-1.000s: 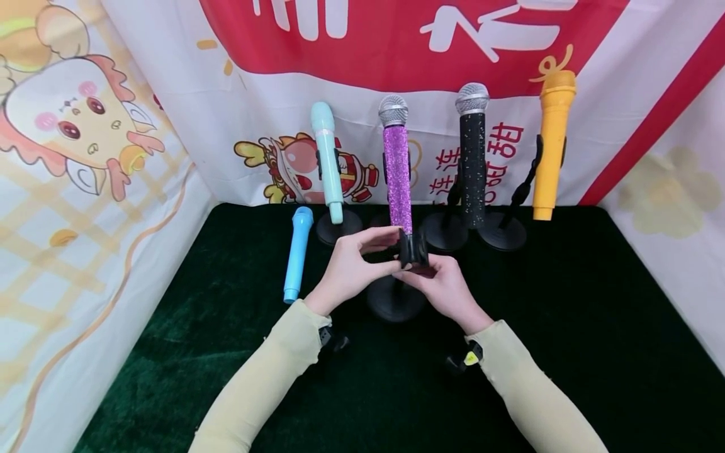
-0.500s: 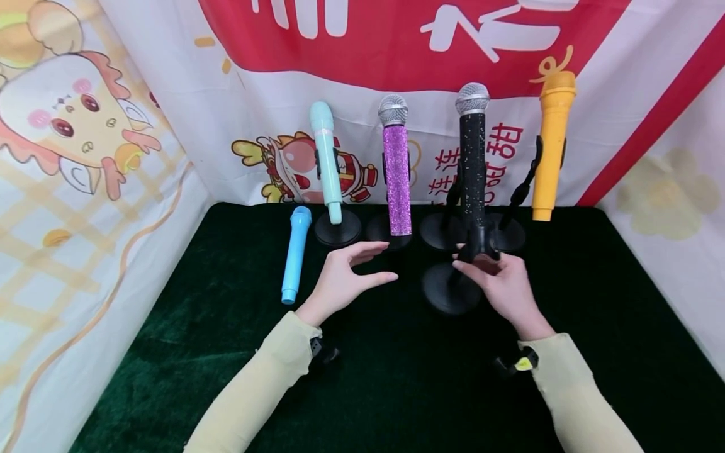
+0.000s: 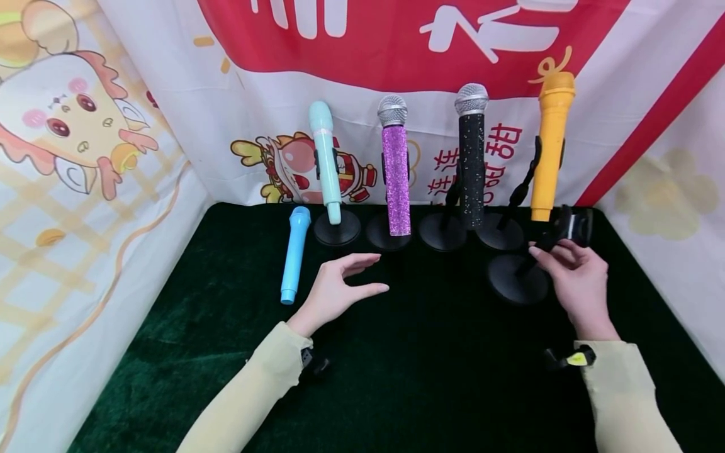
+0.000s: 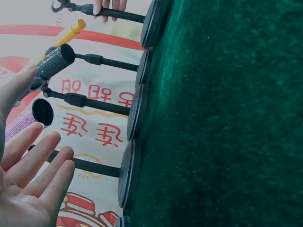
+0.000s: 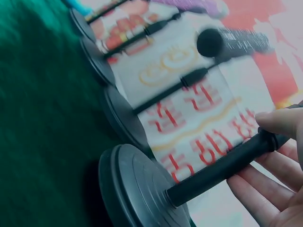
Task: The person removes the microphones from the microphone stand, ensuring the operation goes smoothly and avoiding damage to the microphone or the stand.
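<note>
My right hand (image 3: 583, 283) grips the upper pole of a black microphone stand (image 3: 518, 279) whose clip holds no microphone. In the right wrist view, thumb and fingers wrap the pole (image 5: 218, 170) below the clip; I cannot tell whether the round base touches the cloth. This stand is in front of the yellow microphone (image 3: 552, 145), at the right. My left hand (image 3: 337, 286) holds nothing, its fingers straight and the thumb spread apart. Beside it lies a blue microphone (image 3: 295, 255). In the left wrist view, the left palm and fingers (image 4: 52, 158) show before the row of stands.
Along the back, mint (image 3: 325, 160), purple glitter (image 3: 396, 173) and black speckled (image 3: 472, 157) microphones lean in stands, left of the yellow one. Dark green cloth (image 3: 396, 384) covers the table. Printed fabric walls (image 3: 255, 107) enclose the back and sides.
My right hand has carried the bare stand rightward, from in front of the purple microphone to in front of the yellow one. My left hand has let go and drawn back slightly left.
</note>
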The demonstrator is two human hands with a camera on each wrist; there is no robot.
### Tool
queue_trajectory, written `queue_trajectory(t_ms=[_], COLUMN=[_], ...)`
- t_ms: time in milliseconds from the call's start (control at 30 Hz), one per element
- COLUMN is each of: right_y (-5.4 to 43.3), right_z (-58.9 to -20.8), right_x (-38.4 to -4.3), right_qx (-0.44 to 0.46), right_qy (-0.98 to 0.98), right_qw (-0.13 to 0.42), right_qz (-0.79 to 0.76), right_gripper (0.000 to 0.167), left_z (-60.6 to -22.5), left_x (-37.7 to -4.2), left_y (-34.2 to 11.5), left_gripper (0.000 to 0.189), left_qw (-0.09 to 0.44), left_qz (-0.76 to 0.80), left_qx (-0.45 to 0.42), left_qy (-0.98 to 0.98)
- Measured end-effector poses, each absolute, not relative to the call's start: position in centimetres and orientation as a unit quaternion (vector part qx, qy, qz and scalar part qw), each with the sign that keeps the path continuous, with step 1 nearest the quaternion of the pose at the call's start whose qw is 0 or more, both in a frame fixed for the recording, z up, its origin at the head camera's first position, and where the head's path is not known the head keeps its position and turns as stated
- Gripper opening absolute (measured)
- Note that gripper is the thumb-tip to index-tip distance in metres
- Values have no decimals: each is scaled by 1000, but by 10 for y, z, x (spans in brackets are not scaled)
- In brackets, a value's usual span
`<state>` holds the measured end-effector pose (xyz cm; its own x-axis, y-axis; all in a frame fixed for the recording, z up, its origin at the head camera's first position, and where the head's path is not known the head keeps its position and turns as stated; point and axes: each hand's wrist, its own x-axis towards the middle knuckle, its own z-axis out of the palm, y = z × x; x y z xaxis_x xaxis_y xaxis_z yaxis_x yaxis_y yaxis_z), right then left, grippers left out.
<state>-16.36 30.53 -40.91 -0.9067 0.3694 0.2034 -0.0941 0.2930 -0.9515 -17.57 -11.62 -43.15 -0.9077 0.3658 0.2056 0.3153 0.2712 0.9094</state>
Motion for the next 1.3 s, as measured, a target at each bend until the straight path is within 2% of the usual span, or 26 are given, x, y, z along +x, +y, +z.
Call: queue_trajectory(t_ms=[233,367,600,833,1000,1300], right_y=[345,364,386,403,407,406], right_z=[-407,-405,-401,-395,-393,-403], right_x=[-174,-186,-215,-237,-250,-260], right_qx=[-132,-129,-125,-197,-213,-225], right_qy=[-671,-659,-601,-576,-583,-590], right_qw=[207,206,240,226,227,223], right_qz=[700,711,752,760,750,742], right_gripper=[42,39,32,46,50,56], left_z=[-435,-435,-437,-439,-438,-440], left_x=[-169,-165,-162,-159,-158,-157], left_y=[-119,-120,-123,-123,-124,-125], left_gripper=[55,58,56,62,66,59], left_qw=[28,29,26,38,40,47], left_qz=[563,556,556,549,547,546], left_qx=[220,220,222,217,209,208], left_qy=[796,801,801,806,810,810])
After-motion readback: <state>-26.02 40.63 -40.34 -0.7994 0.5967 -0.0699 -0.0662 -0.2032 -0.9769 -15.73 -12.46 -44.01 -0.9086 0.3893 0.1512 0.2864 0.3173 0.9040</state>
